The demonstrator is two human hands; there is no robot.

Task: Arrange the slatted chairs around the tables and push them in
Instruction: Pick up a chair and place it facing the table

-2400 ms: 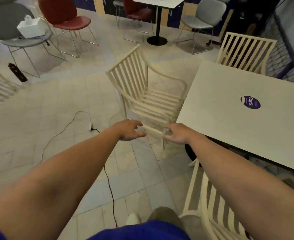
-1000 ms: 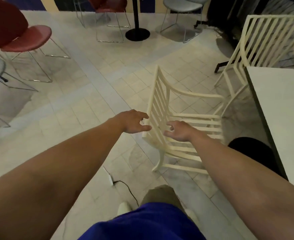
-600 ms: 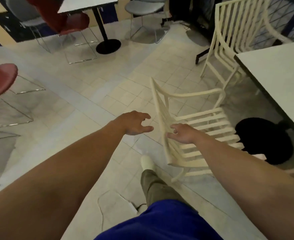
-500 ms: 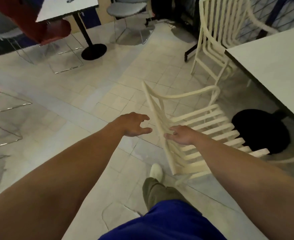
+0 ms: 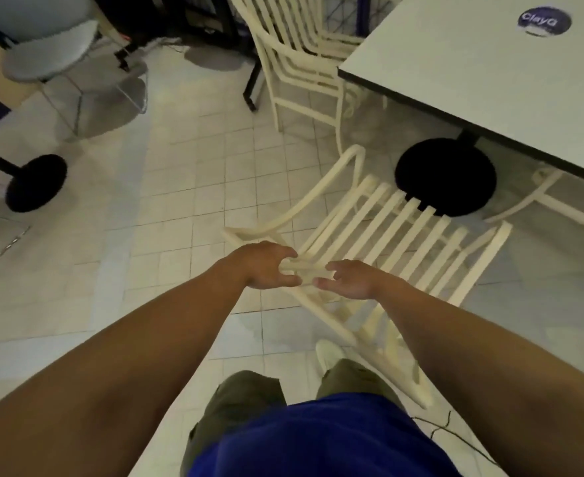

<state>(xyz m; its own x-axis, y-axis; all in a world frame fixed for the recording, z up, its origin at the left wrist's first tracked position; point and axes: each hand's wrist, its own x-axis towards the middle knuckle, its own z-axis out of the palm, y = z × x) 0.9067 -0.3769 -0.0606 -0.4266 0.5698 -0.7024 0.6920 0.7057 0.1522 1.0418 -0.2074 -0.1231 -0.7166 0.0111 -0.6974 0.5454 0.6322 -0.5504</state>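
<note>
the left hand (image 5: 266, 266) grips the top rail of the backrest of a cream slatted chair (image 5: 390, 232), fingers curled over the rail and thumb beneath it. the right hand (image 5: 351, 279) is on the same rail, just beside the left; its fingers (image 5: 330, 266) and thumb appear to close on the rail from either side, though motion blur softens the contact here. the chair is directly in front of the person, on the tiled floor (image 5: 197, 160), with its back toward the person and its seat pointing toward the table (image 5: 483, 74) at upper right. in this view the front ends of the seat slats overlap the near edge of the table's round black base (image 5: 452, 180); the seat is not under the tabletop. whether all chair legs are on the floor cannot be determined. a second slatted chair (image 5: 297, 63) stands at the far side of the table, next to its corner. part of a third slatted chair (image 5: 555, 206) shows under the table edge at right. a round purple sticker (image 5: 543, 21) is on the tabletop. a grey chair (image 5: 49, 51) stands at upper left, near another black pedestal base (image 5: 37, 182). a thin cable (image 5: 456, 433) lies on the floor at lower right.
</note>
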